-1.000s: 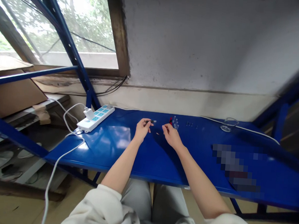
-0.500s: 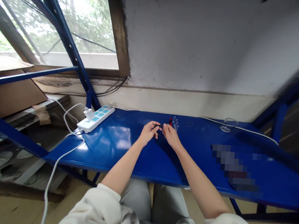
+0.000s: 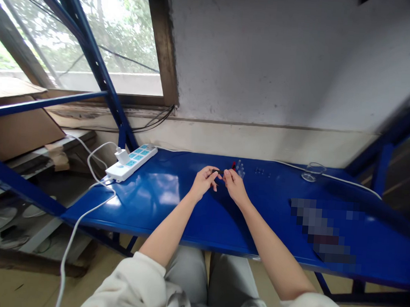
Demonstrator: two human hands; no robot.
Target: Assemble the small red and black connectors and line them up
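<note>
My left hand (image 3: 202, 183) is over the blue table, its fingers closed on a small, thin dark piece (image 3: 217, 171). Facing it, my right hand (image 3: 236, 185) pinches at the other end of the same piece, so the two hands are almost touching. The piece is too small to name, and the fingers cover much of it. Just behind my right hand are a small red object (image 3: 234, 165) and several small clear tubes (image 3: 241, 168), partly hidden by that hand.
A white power strip (image 3: 121, 172) with a plugged-in charger sits at the table's left; its cable hangs over the front edge. Tiny clear pieces (image 3: 259, 170) lie right of the tubes. A round clear container (image 3: 308, 176) is at the back right. A blurred-out dark item (image 3: 322, 232) lies front right.
Both hands stay in nearly the same place around the dark piece, with only slight finger movement. Slightly less of the red object shows behind my right hand.
</note>
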